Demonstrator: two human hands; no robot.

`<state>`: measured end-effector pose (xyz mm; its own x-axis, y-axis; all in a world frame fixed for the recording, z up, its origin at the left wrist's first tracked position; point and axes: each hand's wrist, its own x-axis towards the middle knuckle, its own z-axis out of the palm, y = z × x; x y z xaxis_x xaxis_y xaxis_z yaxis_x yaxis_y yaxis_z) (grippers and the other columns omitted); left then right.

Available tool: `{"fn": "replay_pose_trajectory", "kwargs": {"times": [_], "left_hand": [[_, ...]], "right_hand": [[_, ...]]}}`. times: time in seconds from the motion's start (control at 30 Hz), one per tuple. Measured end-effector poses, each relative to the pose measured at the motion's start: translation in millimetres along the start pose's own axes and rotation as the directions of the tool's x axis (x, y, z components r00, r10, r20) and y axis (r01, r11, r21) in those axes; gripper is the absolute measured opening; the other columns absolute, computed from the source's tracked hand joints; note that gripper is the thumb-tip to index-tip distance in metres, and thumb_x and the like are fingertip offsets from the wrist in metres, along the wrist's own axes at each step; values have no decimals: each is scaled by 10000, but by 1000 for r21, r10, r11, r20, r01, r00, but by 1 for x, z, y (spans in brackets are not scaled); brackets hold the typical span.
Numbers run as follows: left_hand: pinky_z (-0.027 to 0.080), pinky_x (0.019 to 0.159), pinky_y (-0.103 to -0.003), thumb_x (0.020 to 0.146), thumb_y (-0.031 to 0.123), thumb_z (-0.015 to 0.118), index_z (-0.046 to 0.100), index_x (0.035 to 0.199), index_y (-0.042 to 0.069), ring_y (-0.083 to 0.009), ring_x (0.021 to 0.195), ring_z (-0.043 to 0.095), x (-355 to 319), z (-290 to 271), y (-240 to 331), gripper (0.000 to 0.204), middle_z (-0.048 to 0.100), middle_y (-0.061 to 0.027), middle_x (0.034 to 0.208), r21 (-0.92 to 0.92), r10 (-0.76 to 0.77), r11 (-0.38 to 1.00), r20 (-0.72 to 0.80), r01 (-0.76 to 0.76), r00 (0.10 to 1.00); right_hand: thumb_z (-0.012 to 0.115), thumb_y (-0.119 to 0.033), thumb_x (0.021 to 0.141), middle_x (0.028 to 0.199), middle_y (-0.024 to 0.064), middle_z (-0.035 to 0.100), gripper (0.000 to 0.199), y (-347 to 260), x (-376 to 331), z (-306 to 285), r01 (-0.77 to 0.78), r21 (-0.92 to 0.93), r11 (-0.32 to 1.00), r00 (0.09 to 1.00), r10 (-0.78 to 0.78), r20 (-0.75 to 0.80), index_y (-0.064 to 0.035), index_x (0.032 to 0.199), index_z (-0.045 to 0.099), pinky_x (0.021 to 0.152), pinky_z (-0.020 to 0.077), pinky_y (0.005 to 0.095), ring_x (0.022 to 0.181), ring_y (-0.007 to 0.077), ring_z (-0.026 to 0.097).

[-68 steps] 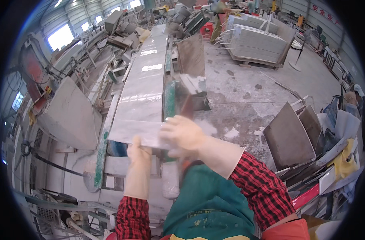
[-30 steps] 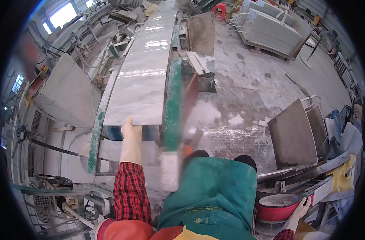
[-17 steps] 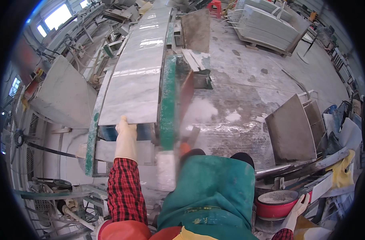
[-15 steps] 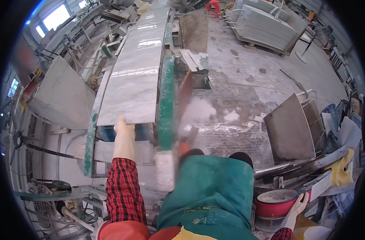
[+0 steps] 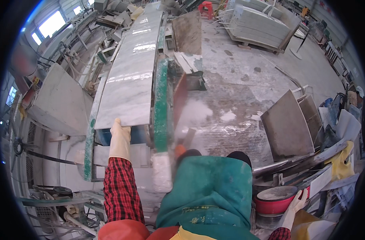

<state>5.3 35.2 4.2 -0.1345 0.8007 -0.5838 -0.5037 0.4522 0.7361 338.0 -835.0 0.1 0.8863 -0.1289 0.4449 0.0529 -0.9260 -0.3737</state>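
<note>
Biggest thing going is the long row of polished white-grey stone slabs [image 5: 136, 56], with its long axis running away from the person and leaning a bit right toward the far end. It lies on a long narrow surface [image 5: 96, 96], and the nearest slab [image 5: 124, 110] sits at the near end with its front edge square across, facing the person. Next in size is a strapped stack of pale slabs [image 5: 258, 28] off to the far right on the floor. A large pale stone slab [image 5: 60, 104] leans on the left side, and a flat grey-brown square board [image 5: 288, 124] is propped up tilted on the right.

What's in the way: a worn green rail [image 5: 161, 104] runs along the row's right side, with a reddish-brown upright board [image 5: 179, 96] just past it, so that flank is fenced off (the left is cluttered too, tbh). A white lumpy block [image 5: 162, 172] caps the rail's near end.

Smaller stuff: a round red tub [image 5: 270, 206] with whitish contents by the right hip. Both hands wear cream gloves. The left hand [image 5: 120, 136] grips the nearest slab's front edge, thumb on top, fingers hidden. The right hand [image 5: 297, 203] is against or right beside the tub; can't tell if it's gripping.
</note>
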Motion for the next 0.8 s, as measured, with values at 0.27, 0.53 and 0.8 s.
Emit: {"fn": "replay_pose_trajectory", "kwargs": {"times": [0.27, 0.53, 0.8], "left_hand": [[603, 859, -396, 1010, 140, 576, 555, 1112, -59, -271, 951, 650, 2, -29, 19, 225, 635, -144, 1047, 57, -118, 993, 460, 104, 880], [621, 793, -375, 1016, 141, 569, 538, 970, -28, -257, 849, 664, 17, -36, 15, 178, 625, -118, 873, 6, -132, 991, 211, 134, 969], [587, 902, -399, 1002, 112, 544, 469, 1297, -34, -292, 1123, 616, -43, -28, 16, 337, 552, -182, 1256, -199, -52, 976, 185, 89, 981]], "right_hand": [[601, -177, 990, 1373, 192, 591, 375, -26, -16, -10, 36, -48, 998, 999, -37, -30, 27, 1305, 600, 1121, 384, 396, 1284, 327, 543], [597, -203, 994, 1375, 185, 591, 385, -30, -21, -10, 88, -91, 992, 996, -90, -24, 13, 1313, 600, 1134, 366, 405, 1304, 334, 523], [608, -221, 969, 1352, 238, 575, 442, -37, 21, -33, 94, -236, 967, 990, -115, -78, 37, 1327, 568, 1111, 373, 448, 1262, 396, 525]]}}
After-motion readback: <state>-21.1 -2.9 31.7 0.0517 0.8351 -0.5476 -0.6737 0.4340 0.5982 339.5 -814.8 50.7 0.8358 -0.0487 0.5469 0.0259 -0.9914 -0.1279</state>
